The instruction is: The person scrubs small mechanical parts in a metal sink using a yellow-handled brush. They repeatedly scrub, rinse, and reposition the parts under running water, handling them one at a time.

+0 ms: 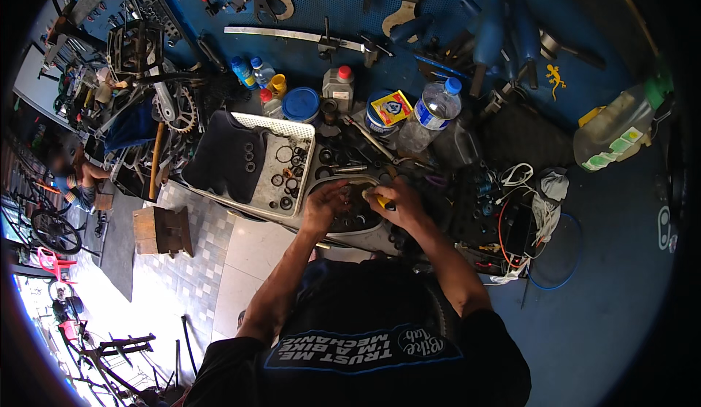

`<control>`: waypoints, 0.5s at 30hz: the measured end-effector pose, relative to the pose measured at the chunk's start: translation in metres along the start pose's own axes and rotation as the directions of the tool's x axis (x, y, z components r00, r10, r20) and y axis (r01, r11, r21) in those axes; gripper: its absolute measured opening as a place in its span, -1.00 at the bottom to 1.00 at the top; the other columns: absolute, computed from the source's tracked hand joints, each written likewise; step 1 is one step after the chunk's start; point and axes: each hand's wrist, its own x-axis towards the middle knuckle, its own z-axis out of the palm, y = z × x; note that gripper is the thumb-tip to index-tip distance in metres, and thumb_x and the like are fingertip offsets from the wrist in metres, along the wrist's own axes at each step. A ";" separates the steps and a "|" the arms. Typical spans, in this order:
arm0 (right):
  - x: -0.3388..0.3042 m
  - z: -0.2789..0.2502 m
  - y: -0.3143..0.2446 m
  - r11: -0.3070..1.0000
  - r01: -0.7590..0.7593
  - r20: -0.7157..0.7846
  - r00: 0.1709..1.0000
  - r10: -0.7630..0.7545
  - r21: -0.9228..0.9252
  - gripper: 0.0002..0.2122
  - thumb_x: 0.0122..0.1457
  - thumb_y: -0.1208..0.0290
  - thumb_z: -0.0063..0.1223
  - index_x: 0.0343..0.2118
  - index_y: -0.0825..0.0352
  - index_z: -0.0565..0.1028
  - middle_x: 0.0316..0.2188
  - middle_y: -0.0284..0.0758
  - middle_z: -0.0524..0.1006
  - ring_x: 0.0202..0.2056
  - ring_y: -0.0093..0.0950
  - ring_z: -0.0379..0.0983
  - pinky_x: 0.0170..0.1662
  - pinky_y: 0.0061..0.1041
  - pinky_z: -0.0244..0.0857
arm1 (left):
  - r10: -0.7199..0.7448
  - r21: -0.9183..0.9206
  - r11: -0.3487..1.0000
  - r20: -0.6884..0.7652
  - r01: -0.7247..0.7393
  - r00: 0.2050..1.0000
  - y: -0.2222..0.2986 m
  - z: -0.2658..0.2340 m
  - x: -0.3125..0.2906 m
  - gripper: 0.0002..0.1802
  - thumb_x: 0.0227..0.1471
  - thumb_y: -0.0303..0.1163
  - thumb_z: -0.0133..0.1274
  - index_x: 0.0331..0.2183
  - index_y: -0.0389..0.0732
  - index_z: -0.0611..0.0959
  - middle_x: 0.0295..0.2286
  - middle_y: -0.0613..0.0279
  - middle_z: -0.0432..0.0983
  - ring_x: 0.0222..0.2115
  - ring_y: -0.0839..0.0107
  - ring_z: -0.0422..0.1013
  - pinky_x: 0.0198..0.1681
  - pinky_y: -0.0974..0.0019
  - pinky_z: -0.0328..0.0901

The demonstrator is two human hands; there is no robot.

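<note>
Cluttered workbench: right hand, grip around perhaps a yellow-handled tool, tip hidden; left hand, grip unclear.

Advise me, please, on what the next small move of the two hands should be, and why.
Perhaps ease the right hand, with the yellow object it appears to hold, slightly toward the left hand: they face each other across the pale-rimmed tray of small dark parts, a gap between them. Whether the left hand holds anything is too small to tell.
</note>
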 end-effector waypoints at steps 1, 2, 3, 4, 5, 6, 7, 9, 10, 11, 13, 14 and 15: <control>0.004 -0.001 -0.004 0.994 -0.096 0.029 0.995 0.094 0.059 -0.80 0.18 0.21 0.43 -0.19 0.15 0.74 -0.29 -0.33 0.71 -0.22 -0.27 0.60 -0.16 -0.33 0.46 | 0.019 0.028 0.999 -0.007 -0.019 1.000 -0.002 -0.001 0.000 -0.60 0.33 -0.54 0.13 0.17 -0.36 0.61 -0.11 0.14 0.69 -0.23 0.42 0.64 -0.15 0.33 0.57; 0.008 -0.002 -0.010 0.975 -0.192 0.063 0.981 0.186 0.114 -0.79 0.20 0.21 0.42 -0.18 0.15 0.74 -0.29 -0.33 0.71 -0.21 -0.27 0.60 -0.16 -0.32 0.46 | 0.037 0.057 0.998 -0.014 -0.037 0.999 -0.003 -0.001 0.001 -0.58 0.32 -0.55 0.13 0.18 -0.36 0.61 -0.12 0.15 0.70 -0.25 0.44 0.63 -0.15 0.35 0.56; 0.011 -0.008 -0.024 0.969 -0.177 0.044 0.984 0.172 0.175 -0.79 0.21 0.20 0.42 -0.16 0.16 0.74 -0.28 -0.32 0.71 -0.22 -0.27 0.61 -0.16 -0.32 0.47 | 0.056 0.084 0.995 -0.021 -0.054 0.998 -0.004 -0.001 0.001 -0.55 0.31 -0.56 0.13 0.20 -0.36 0.60 -0.12 0.16 0.70 -0.26 0.45 0.63 -0.16 0.36 0.55; 0.015 -0.015 -0.042 0.958 -0.163 0.023 0.986 0.162 0.234 -0.78 0.22 0.19 0.41 -0.15 0.16 0.74 -0.27 -0.30 0.71 -0.23 -0.26 0.61 -0.16 -0.31 0.47 | 0.074 0.172 0.983 -0.028 -0.069 0.997 -0.004 -0.001 0.000 -0.57 0.31 -0.55 0.14 0.18 -0.38 0.61 -0.14 0.14 0.71 -0.28 0.45 0.64 -0.17 0.37 0.55; 0.018 -0.016 -0.054 0.945 -0.147 0.001 0.988 0.154 0.293 -0.77 0.23 0.19 0.41 -0.14 0.16 0.75 -0.27 -0.29 0.71 -0.23 -0.26 0.61 -0.16 -0.31 0.48 | 0.093 0.258 0.963 -0.033 -0.082 0.995 -0.003 -0.002 0.000 -0.59 0.31 -0.55 0.14 0.16 -0.40 0.61 -0.16 0.12 0.73 -0.29 0.45 0.65 -0.19 0.37 0.56; 0.018 -0.003 -0.047 0.952 0.046 -0.105 0.994 -0.015 0.301 -0.75 0.26 0.16 0.38 -0.11 0.18 0.75 -0.27 -0.24 0.70 -0.28 -0.25 0.62 -0.17 -0.31 0.50 | 0.110 0.342 0.935 -0.021 -0.096 0.994 0.000 0.001 0.002 -0.60 0.32 -0.55 0.14 0.15 -0.42 0.62 -0.17 0.09 0.74 -0.31 0.44 0.66 -0.20 0.37 0.56; 0.019 0.000 -0.044 0.959 -0.026 -0.074 0.996 0.049 0.282 -0.76 0.26 0.17 0.38 -0.12 0.18 0.75 -0.27 -0.24 0.71 -0.28 -0.25 0.62 -0.17 -0.32 0.50 | 0.103 0.380 0.921 -0.035 -0.082 0.994 -0.003 -0.003 0.004 -0.60 0.31 -0.53 0.16 0.14 -0.42 0.63 -0.21 0.10 0.75 -0.32 0.44 0.66 -0.22 0.37 0.55; 0.023 0.006 -0.036 0.958 -0.170 -0.015 0.984 0.178 0.233 -0.77 0.26 0.19 0.39 -0.13 0.20 0.75 -0.28 -0.24 0.71 -0.29 -0.25 0.62 -0.16 -0.34 0.50 | 0.091 0.450 0.891 -0.062 -0.054 0.994 -0.009 -0.010 0.007 -0.61 0.29 -0.51 0.18 0.12 -0.43 0.64 -0.28 0.10 0.76 -0.35 0.43 0.66 -0.25 0.36 0.54; 0.028 0.012 -0.027 0.971 -0.038 -0.145 0.987 0.074 0.237 -0.79 0.24 0.25 0.41 -0.15 0.22 0.75 -0.33 -0.24 0.70 -0.27 -0.26 0.62 -0.16 -0.34 0.50 | 0.096 0.455 0.889 -0.071 -0.053 0.993 -0.006 -0.006 0.007 -0.61 0.28 -0.51 0.18 0.10 -0.43 0.66 -0.31 0.14 0.75 -0.36 0.46 0.64 -0.24 0.37 0.52; 0.024 0.015 -0.020 0.973 -0.022 -0.165 0.984 0.061 0.231 -0.80 0.24 0.27 0.42 -0.15 0.22 0.75 -0.34 -0.24 0.70 -0.28 -0.26 0.61 -0.16 -0.34 0.50 | 0.100 0.459 0.887 -0.079 -0.052 0.992 -0.002 -0.001 0.005 -0.62 0.26 -0.51 0.18 0.08 -0.43 0.67 -0.33 0.18 0.74 -0.38 0.50 0.62 -0.24 0.39 0.51; 0.024 0.000 -0.044 0.972 0.018 -0.182 0.983 0.025 0.235 -0.82 0.22 0.32 0.42 -0.17 0.23 0.75 -0.37 -0.25 0.70 -0.30 -0.27 0.61 -0.17 -0.34 0.49 | 0.144 0.515 0.855 -0.112 -0.067 0.983 -0.009 -0.007 0.005 -0.62 0.24 -0.52 0.18 0.06 -0.43 0.69 -0.35 0.22 0.73 -0.39 0.54 0.60 -0.24 0.40 0.50; 0.027 -0.002 -0.055 0.971 0.100 -0.231 0.972 -0.047 0.219 -0.86 0.21 0.34 0.42 -0.23 0.25 0.74 -0.42 -0.26 0.68 -0.37 -0.26 0.60 -0.22 -0.32 0.48 | 0.182 0.567 0.820 -0.117 -0.085 0.976 -0.019 -0.014 0.010 -0.62 0.24 -0.52 0.18 0.07 -0.42 0.69 -0.36 0.22 0.73 -0.39 0.54 0.60 -0.25 0.40 0.50; 0.027 -0.002 -0.053 0.974 0.051 -0.207 0.978 -0.005 0.220 -0.87 0.21 0.35 0.42 -0.26 0.26 0.73 -0.43 -0.26 0.67 -0.38 -0.26 0.59 -0.23 -0.31 0.47 | 0.218 0.615 0.781 -0.110 -0.106 0.970 -0.026 -0.016 0.014 -0.62 0.23 -0.51 0.18 0.07 -0.42 0.70 -0.36 0.22 0.73 -0.39 0.53 0.60 -0.25 0.40 0.50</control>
